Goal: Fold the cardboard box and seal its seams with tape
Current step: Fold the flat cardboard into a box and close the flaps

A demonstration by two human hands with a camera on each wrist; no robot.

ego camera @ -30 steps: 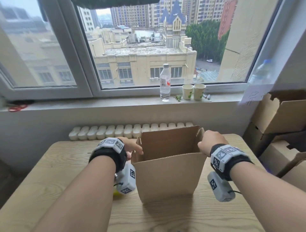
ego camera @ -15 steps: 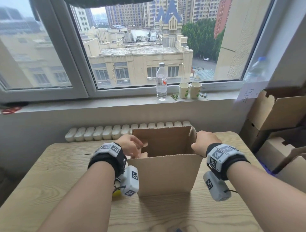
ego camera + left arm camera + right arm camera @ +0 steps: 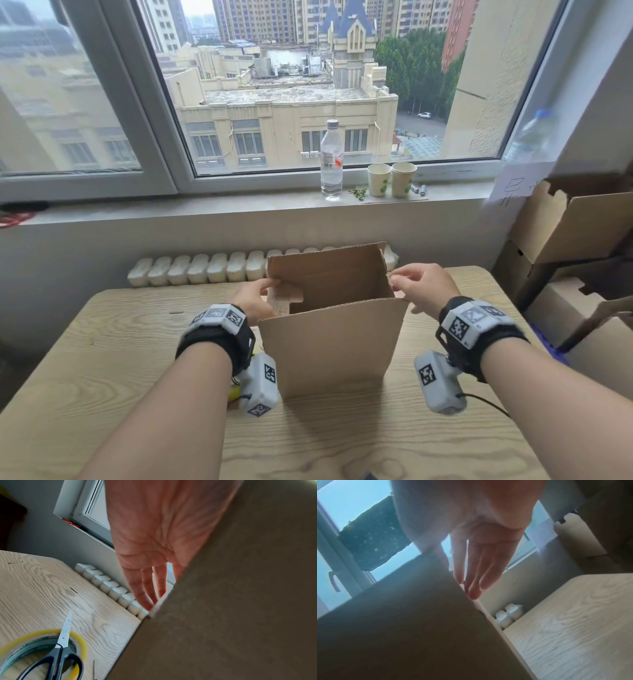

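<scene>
**Box open, flaps going in**

The cardboard box (image 3: pixel 329 329) stands open on the worktop (image 3: pixel 102 359). Your left hand (image 3: pixel 255 301) and right hand (image 3: pixel 423 287) press its side flaps with straight fingers, gripping nothing. Push unevenly and the box may tip or a flap bend crooked. The tape (image 3: pixel 27 649) lies nearby.

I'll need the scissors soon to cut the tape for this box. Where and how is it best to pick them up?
Probably by the dark handle loops, coming from above on the near side. The scissors lie closed across the tape roll, left of the cardboard box; the pointed blades aim away toward the radiator. The left hand is nearest.
</scene>
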